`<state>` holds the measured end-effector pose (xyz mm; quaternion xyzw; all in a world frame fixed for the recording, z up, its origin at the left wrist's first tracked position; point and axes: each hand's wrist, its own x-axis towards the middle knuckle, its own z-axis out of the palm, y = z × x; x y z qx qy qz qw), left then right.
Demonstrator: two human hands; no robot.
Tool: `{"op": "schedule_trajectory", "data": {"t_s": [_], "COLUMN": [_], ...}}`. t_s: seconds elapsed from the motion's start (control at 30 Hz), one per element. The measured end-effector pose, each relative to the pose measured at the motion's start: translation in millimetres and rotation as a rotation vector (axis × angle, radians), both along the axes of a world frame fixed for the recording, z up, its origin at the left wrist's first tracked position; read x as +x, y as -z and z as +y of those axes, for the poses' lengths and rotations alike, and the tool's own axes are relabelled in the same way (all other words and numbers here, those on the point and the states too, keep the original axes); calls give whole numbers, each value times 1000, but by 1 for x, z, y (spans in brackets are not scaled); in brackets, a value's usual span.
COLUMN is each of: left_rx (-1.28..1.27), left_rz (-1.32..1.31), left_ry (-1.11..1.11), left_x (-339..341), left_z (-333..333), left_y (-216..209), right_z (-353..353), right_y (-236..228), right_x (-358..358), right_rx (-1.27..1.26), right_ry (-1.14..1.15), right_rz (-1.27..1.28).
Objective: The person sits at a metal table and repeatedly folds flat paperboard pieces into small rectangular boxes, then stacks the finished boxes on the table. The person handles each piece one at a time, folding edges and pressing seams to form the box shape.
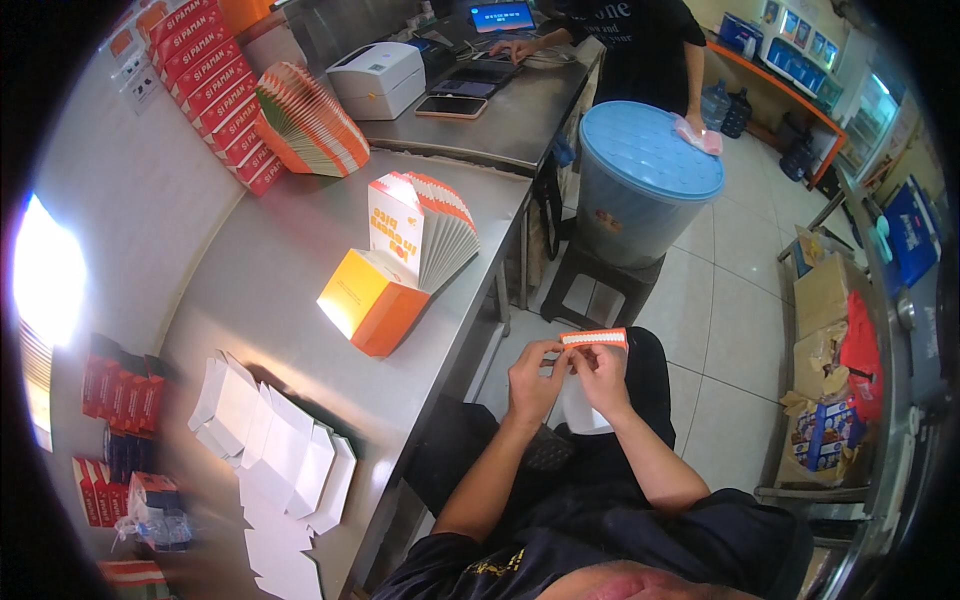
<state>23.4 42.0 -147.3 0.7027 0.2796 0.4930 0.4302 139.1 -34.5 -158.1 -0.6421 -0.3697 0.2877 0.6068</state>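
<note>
Both the left hand (533, 382) and the right hand (603, 380) have fingertips pinched near the orange edge of a cardboard carton (583, 410), held beside the person's dark-trousered knee (650, 395), off the table (270, 300). It looks light, stiffish yet easily creased; I'd grip its folded edges.

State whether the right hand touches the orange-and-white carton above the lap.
Touching. The head view shows the right hand against the near side of the orange-and-white carton, with no gap visible.

Wht carton (583, 410), orng far end w/ wht scallops, held btwn L hand (536, 378) & R hand (604, 380).
</note>
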Motion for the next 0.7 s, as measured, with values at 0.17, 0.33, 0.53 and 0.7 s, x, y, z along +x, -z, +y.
{"op": "schedule_trajectory", "data": {"t_s": [0.17, 0.33, 0.53, 0.7], "left_rx": [-40, -97, -322, -563], "left_rz": [27, 42, 2, -342], "left_ry": [-9, 135, 144, 283], "left_x": [-1, -3, -14, -23], "left_z": [-4, 4, 31, 51], "left_y": [0, -5, 21, 22], "right_z": [5, 0, -14, -16], "right_y": [5, 32, -39, -61], "right_x": [-4, 1, 4, 40], "right_rx": [16, -25, -29, 27], "right_ry": [24, -26, -39, 185], "right_rz": [208, 415, -97, -402]}}
